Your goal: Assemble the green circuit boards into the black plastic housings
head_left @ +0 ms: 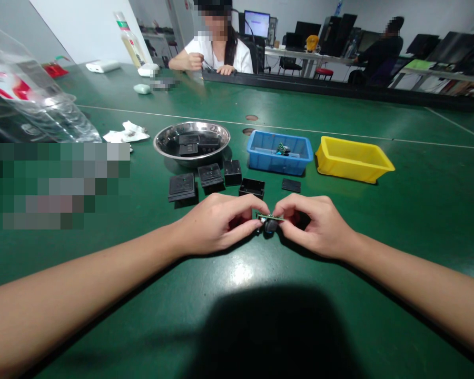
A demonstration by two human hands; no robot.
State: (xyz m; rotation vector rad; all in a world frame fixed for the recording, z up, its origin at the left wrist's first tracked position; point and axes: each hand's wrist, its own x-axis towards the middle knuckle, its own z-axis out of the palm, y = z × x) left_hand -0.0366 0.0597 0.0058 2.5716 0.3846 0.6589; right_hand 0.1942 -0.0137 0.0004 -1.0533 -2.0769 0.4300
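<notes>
Between my two hands is a small green circuit board (275,217) with a dark round component on its underside. My left hand (225,221) pinches the board's left end between thumb and forefinger. At the other end, the thumb and fingers of my right hand (316,223) close on it. Just beyond the board lies an open black plastic case (253,187), partly hidden by my left hand. A flat black cover (291,185) rests behind my right hand. Several closed black boxes, one of them a black box (182,188), stand to the left.
A steel bowl (161,150) holds black cases. Right of it stand a blue bin (278,164) with circuit boards inside and a yellow bin (351,166). Crumpled tissue (126,132) and a large clear bottle (43,100) are at left. A person (221,47) sits across the green table (237,326).
</notes>
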